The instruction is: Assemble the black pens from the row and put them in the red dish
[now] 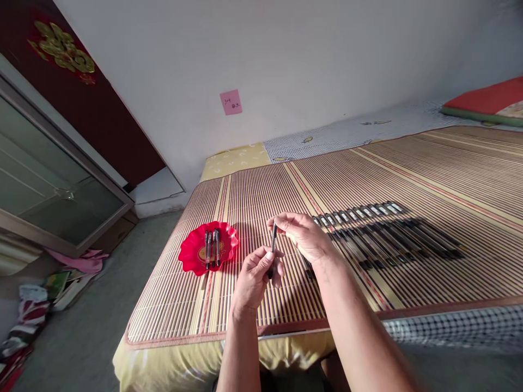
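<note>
A dark pen (273, 245) stands nearly upright between both hands over the bamboo mat (261, 190). My left hand (255, 277) is closed round its lower end. My right hand (302, 235) pinches its top end with the fingertips. To the right of the hands a long row of several dark pens (388, 231) lies side by side on the mat. To the left sits a red scalloped plate (192, 256) with three pens (212, 248) lying in it.
The mat covers a bed with a yellow sheet (237, 158) and a checked cloth (449, 326) at the near edge. A red cushion (486, 100) lies far right. Clothes (36, 305) litter the floor left, below a glass door (49, 179).
</note>
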The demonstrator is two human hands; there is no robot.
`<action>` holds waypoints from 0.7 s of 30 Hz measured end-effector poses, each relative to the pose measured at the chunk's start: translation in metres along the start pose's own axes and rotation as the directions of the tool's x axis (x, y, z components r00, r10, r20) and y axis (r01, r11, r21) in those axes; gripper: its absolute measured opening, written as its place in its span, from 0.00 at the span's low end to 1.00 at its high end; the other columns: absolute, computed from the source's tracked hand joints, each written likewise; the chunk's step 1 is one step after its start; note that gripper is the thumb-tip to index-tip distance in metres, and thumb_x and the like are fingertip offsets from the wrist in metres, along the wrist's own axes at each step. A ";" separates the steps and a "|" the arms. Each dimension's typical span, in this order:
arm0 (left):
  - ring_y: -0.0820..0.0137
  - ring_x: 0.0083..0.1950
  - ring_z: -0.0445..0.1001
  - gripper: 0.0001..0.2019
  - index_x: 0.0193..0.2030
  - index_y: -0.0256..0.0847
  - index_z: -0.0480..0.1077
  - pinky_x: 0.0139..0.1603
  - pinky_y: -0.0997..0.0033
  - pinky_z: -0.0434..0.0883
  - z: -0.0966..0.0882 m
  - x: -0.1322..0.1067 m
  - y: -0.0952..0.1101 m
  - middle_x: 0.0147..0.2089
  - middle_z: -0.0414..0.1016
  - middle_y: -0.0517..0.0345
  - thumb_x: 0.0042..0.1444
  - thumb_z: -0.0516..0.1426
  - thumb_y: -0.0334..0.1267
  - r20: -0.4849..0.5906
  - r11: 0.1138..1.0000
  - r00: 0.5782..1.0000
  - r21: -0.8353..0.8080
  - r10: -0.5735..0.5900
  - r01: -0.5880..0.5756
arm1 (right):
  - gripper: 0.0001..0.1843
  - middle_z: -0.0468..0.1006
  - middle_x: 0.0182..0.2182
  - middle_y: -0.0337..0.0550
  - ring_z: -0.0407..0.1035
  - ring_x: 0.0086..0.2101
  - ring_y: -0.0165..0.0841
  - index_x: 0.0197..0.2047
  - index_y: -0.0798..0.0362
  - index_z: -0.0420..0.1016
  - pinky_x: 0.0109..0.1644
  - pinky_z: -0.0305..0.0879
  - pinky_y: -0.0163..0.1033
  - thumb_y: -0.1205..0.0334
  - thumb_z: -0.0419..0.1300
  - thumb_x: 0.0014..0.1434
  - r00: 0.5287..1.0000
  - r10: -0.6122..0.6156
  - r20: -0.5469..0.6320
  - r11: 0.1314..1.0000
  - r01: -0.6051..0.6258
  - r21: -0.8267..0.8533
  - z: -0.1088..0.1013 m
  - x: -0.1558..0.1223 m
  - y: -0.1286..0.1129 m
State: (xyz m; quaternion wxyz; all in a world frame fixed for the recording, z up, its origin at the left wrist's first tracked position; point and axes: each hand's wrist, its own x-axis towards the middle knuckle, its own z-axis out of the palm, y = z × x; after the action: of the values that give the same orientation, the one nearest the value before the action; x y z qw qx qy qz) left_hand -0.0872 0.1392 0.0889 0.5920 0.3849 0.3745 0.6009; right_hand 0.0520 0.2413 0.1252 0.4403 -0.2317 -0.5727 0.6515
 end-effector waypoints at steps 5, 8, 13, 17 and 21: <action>0.78 0.18 0.71 0.18 0.37 0.35 0.76 0.21 0.79 0.62 0.002 0.001 -0.002 0.25 0.78 0.60 0.57 0.70 0.50 -0.056 0.997 0.998 0.073 0.027 -0.023 | 0.16 0.81 0.33 0.41 0.71 0.37 0.36 0.34 0.49 0.83 0.48 0.65 0.45 0.44 0.73 0.55 0.996 0.009 -0.093 0.998 -0.015 -0.063 -0.002 0.001 0.004; 0.74 0.20 0.76 0.19 0.33 0.37 0.73 0.22 0.79 0.64 0.004 0.002 -0.005 0.25 0.80 0.58 0.54 0.71 0.50 -0.110 0.991 0.992 0.122 0.059 -0.046 | 0.18 0.80 0.31 0.41 0.70 0.34 0.35 0.34 0.51 0.82 0.43 0.63 0.43 0.43 0.72 0.55 0.993 -0.018 -0.119 0.990 0.001 -0.138 -0.002 0.004 0.006; 0.72 0.24 0.79 0.19 0.33 0.38 0.72 0.25 0.78 0.68 0.012 0.004 -0.011 0.26 0.81 0.57 0.52 0.72 0.49 -0.223 0.973 0.966 0.219 0.128 -0.078 | 0.22 0.78 0.29 0.41 0.70 0.32 0.35 0.31 0.51 0.79 0.40 0.64 0.42 0.39 0.71 0.55 0.984 -0.092 -0.153 0.973 0.056 -0.225 -0.001 0.008 0.008; 0.72 0.24 0.79 0.17 0.32 0.38 0.72 0.26 0.77 0.70 0.021 0.006 -0.015 0.25 0.80 0.58 0.51 0.72 0.47 -0.323 0.959 0.925 0.260 0.199 -0.116 | 0.24 0.77 0.26 0.41 0.69 0.30 0.35 0.30 0.51 0.78 0.37 0.64 0.42 0.37 0.69 0.55 0.971 -0.141 -0.194 0.952 0.079 -0.295 0.001 0.009 0.009; 0.73 0.21 0.77 0.18 0.33 0.37 0.72 0.23 0.78 0.66 0.021 0.006 -0.009 0.25 0.80 0.58 0.52 0.71 0.48 -0.301 0.960 0.939 0.265 0.168 -0.087 | 0.24 0.81 0.30 0.44 0.74 0.34 0.38 0.31 0.51 0.78 0.42 0.69 0.44 0.36 0.67 0.58 0.964 -0.149 -0.219 0.961 0.089 -0.263 0.002 0.010 0.011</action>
State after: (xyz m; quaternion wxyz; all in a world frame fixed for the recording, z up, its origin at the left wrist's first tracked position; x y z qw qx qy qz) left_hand -0.0639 0.1453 0.0898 0.4300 0.3767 0.5118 0.6412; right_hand 0.0424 0.2488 0.1172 0.5112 -0.3264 -0.6069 0.5137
